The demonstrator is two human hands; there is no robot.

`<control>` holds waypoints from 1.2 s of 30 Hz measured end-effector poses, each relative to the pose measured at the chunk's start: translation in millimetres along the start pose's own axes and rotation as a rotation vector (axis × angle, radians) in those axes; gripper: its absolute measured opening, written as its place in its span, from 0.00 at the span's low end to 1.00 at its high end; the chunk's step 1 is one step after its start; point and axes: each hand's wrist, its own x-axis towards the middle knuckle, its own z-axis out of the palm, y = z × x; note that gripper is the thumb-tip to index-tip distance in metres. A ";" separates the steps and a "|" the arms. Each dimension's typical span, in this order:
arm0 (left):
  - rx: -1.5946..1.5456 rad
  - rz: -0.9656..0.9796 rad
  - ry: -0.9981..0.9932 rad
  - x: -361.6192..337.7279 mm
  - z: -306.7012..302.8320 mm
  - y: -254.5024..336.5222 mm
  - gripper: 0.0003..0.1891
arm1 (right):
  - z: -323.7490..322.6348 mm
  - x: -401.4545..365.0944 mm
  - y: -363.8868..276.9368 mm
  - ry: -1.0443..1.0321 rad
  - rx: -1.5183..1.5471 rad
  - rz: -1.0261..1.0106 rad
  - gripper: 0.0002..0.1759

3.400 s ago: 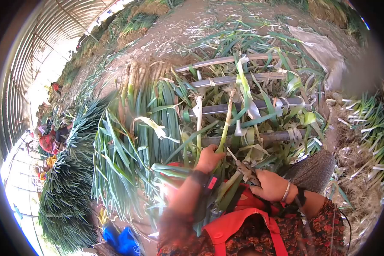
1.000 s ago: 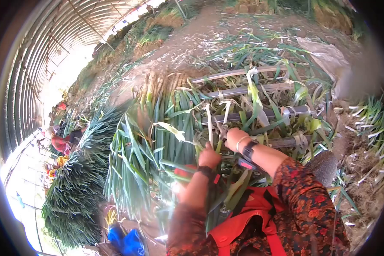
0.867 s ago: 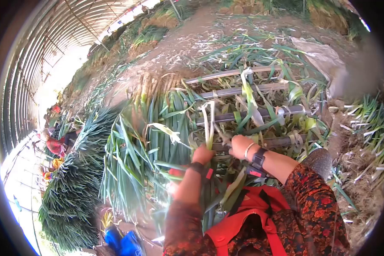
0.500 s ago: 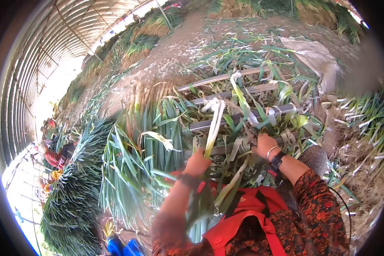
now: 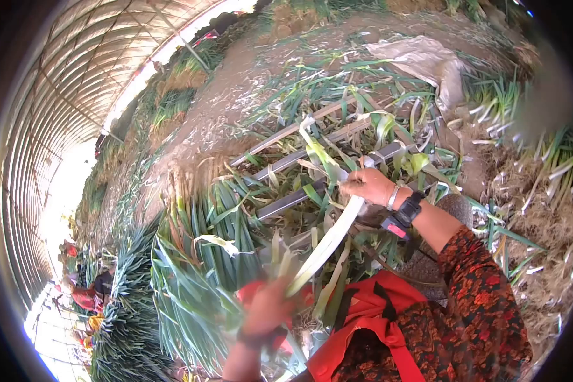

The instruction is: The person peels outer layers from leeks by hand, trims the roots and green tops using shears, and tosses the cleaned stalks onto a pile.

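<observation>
A long pale leek [image 5: 328, 245] runs diagonally between my hands. My right hand [image 5: 370, 186] is closed at its upper white end, above the metal bars. Near its lower, greener part is my left hand [image 5: 270, 311], smeared by motion, so its fingers cannot be made out. Beside the left hand, a thick pile of green leeks [image 5: 194, 280] lies with its leaves hanging toward me. Loose peeled leaves [image 5: 321, 153] are draped over the bars.
Metal bars [image 5: 293, 200] cross the middle under leaf scraps. A pale sack [image 5: 420, 60] lies at the upper right, above leeks with roots [image 5: 547, 153]. Other people [image 5: 89, 296] are at the far left beside stacked leeks [image 5: 127, 318].
My right hand has moved up and left to the pale leek's end. My left hand has moved down and left. The leek now slants between them, and the whole view has shifted.
</observation>
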 end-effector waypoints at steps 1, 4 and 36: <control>0.012 0.003 0.011 -8.7 -2.0 -3.7 0.22 | -6.6 -8.9 -9.9 -0.136 -0.060 -0.001 0.21; 0.143 0.058 0.074 -26.8 -2.1 -6.0 0.20 | -8.0 -13.0 -11.1 -0.038 -0.408 -0.090 0.19; -0.573 -0.275 -0.126 -2.7 2.6 -62.2 0.15 | -65.3 15.8 -19.9 0.036 -1.113 0.168 0.19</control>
